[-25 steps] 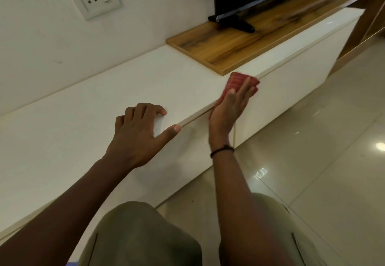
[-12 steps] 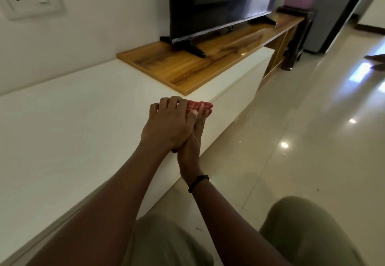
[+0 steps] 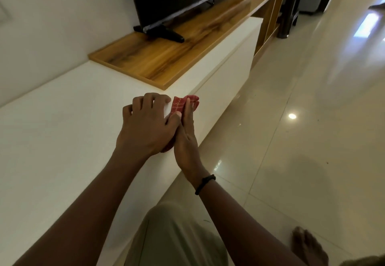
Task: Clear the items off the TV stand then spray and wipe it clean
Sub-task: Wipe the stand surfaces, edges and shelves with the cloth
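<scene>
Against the TV stand's (image 3: 62, 130) front edge, your right hand (image 3: 186, 140) presses the red cloth (image 3: 179, 104) with straight fingers; your left hand (image 3: 143, 128) rests alongside, touching it.

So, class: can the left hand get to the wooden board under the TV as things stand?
Probably yes. The left hand rests on the white top, holding nothing, and only bare surface lies between it and the wooden board ahead.

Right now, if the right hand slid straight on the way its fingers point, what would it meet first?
Likely nothing: the right hand presses the red cloth on the front edge of the white stand, bare ahead. The wooden board lies just left of that line; depth unclear.
</scene>
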Motion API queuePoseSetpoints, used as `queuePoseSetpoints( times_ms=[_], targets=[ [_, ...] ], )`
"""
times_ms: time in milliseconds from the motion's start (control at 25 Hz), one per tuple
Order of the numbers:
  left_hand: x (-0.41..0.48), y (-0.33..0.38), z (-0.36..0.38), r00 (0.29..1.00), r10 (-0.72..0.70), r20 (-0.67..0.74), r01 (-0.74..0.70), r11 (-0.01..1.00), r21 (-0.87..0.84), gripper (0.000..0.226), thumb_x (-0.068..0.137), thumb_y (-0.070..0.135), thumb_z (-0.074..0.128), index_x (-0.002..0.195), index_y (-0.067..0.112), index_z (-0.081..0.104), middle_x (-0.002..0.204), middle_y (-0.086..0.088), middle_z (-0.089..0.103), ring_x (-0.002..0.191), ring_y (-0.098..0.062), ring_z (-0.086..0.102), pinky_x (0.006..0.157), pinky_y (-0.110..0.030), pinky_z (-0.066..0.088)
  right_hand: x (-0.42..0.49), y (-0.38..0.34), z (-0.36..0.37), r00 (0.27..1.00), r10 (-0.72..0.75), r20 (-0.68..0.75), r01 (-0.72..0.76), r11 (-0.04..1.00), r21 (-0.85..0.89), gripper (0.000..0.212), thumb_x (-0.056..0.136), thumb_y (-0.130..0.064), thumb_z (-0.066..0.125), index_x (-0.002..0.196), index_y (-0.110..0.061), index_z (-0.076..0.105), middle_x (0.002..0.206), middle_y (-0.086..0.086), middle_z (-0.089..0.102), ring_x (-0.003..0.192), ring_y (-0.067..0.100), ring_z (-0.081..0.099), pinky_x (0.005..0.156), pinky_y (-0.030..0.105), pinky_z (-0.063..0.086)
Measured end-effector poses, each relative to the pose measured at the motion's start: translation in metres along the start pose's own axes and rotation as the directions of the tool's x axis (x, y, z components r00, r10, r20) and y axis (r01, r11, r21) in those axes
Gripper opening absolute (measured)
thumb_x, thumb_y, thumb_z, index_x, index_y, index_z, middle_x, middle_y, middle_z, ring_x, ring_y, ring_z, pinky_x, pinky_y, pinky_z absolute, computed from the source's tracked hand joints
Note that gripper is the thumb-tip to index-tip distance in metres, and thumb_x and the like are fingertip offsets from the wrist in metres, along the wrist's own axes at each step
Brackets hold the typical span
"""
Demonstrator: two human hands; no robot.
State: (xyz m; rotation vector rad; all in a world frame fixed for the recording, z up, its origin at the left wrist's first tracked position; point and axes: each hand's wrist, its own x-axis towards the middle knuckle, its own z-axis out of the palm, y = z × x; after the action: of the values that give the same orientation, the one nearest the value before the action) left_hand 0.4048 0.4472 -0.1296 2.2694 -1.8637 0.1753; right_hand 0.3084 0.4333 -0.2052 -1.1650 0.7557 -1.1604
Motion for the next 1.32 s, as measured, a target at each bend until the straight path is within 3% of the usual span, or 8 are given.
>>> queuePoseSetpoints(
  times_ms=[240,360,520,680,760,960,1120,1320],
  targets=[
    [0.03,0.02,-0.006,0.996,-0.004,-0.089,0.009,0.998,0.054,0.044,0.098,0.063,0.036,0.103,0.022,0.051,0.108,-0.001,0.06,0.097,-0.02,0.054,0.084,-0.039,0.046,0.021,0.013,0.005,0.987,-0.121,-0.106,0.093,0.968,-0.234,0.051,0.112,-0.041,0.022,0.153,-0.049,-0.007,0.168,-0.02,-0.014,0.158,0.007,-0.012,0.129,0.054,-0.006],
    [0.046,0.031,0.005,0.996,0.038,-0.082,-0.035,0.999,0.035,0.039,0.102,0.058,0.041,0.114,0.022,0.051,0.119,-0.001,0.056,0.112,-0.021,0.052,0.095,-0.04,0.043,0.035,0.034,0.009,0.95,-0.189,-0.25,0.131,0.964,-0.23,0.052,0.109,-0.045,0.022,0.156,-0.049,0.001,0.169,-0.024,-0.005,0.158,0.004,-0.005,0.129,0.046,-0.003],
    [0.045,0.022,0.015,0.995,0.063,-0.074,-0.06,0.997,0.038,0.043,0.099,0.059,0.04,0.123,0.023,0.048,0.132,-0.003,0.051,0.121,-0.025,0.046,0.097,-0.042,0.037,0.027,0.096,0.0,0.883,0.197,-0.427,-0.221,0.975,-0.008,0.055,0.109,-0.048,0.02,0.161,-0.045,0.003,0.172,-0.017,-0.002,0.159,0.009,0.003,0.129,0.042,0.005],
    [0.045,0.023,0.011,0.995,0.059,-0.075,-0.058,0.998,0.02,0.043,0.096,0.055,0.037,0.123,0.024,0.049,0.135,-0.001,0.05,0.121,-0.024,0.046,0.099,-0.046,0.039,0.014,0.141,-0.022,0.629,0.728,-0.273,-0.615,0.68,0.399,0.056,0.112,-0.038,0.02,0.165,-0.035,0.003,0.172,-0.001,0.011,0.156,0.029,0.021,0.125,0.054,0.025],
    [0.044,0.024,0.012,0.996,0.057,-0.075,-0.056,0.998,0.008,0.042,0.096,0.053,0.035,0.123,0.024,0.049,0.135,-0.001,0.05,0.121,-0.024,0.046,0.099,-0.046,0.038,0.028,0.129,-0.03,0.596,0.77,-0.229,-0.636,0.626,0.451,0.058,0.11,-0.037,0.024,0.165,-0.02,0.015,0.169,0.011,0.022,0.15,0.039,0.03,0.121,0.059,0.031],
    [0.048,0.023,0.013,0.997,0.033,-0.075,-0.036,0.999,-0.037,0.05,0.094,0.061,0.023,0.118,0.026,0.049,0.134,0.001,0.05,0.12,-0.02,0.043,0.097,-0.039,0.029,0.053,0.043,0.003,0.911,0.114,-0.397,-0.105,0.994,0.044,0.054,0.103,-0.011,0.044,0.154,0.006,0.037,0.169,0.02,0.017,0.159,0.031,0.007,0.129,0.045,0.006],
    [0.049,0.025,0.009,0.997,-0.04,-0.064,0.031,0.99,-0.136,0.075,0.088,0.073,0.012,0.128,0.023,0.05,0.137,-0.002,0.051,0.121,-0.021,0.043,0.107,-0.048,0.033,0.037,0.01,0.036,0.906,-0.227,-0.358,0.234,0.972,-0.024,0.051,0.108,-0.037,0.024,0.158,-0.03,0.024,0.172,-0.002,0.017,0.16,0.015,0.007,0.13,0.049,0.004],
    [0.046,0.026,0.009,0.998,0.007,-0.062,-0.012,0.997,-0.078,0.068,0.089,0.073,0.019,0.125,0.025,0.049,0.138,-0.001,0.05,0.123,-0.021,0.043,0.101,-0.041,0.032,0.071,0.034,0.0,0.891,-0.276,-0.361,0.224,0.958,-0.179,0.054,0.108,-0.038,0.021,0.162,-0.027,0.018,0.173,-0.003,0.01,0.16,0.014,0.004,0.13,0.045,0.006]
  ],
)
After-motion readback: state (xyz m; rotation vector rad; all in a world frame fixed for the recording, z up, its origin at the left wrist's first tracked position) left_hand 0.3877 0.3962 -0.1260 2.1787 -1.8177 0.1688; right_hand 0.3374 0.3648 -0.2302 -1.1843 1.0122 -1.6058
